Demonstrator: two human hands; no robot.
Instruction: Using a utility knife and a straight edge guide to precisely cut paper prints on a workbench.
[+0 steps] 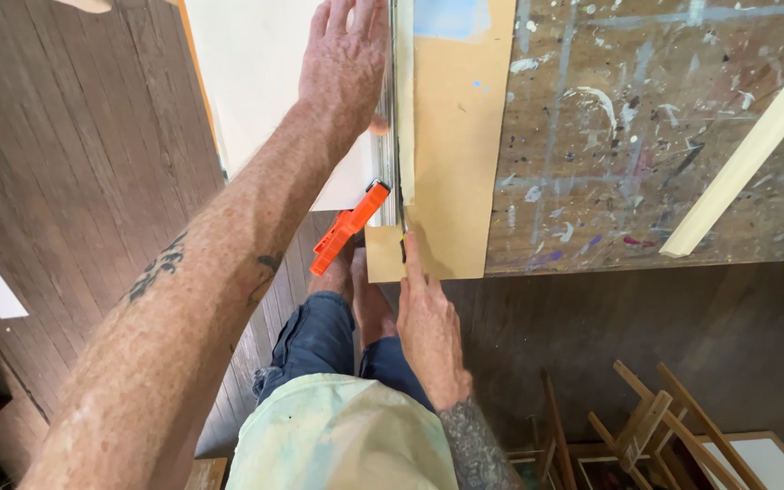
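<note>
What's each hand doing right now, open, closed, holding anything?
Left hand: open, pressed flat on the white board beside the metal straightedge.
Right hand: closed on a small cutting tool at the brown board edge.

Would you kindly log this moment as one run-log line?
left hand: flat on white board | right hand: at small tan piece by metal straightedge | orange clamp: at board corner
</note>
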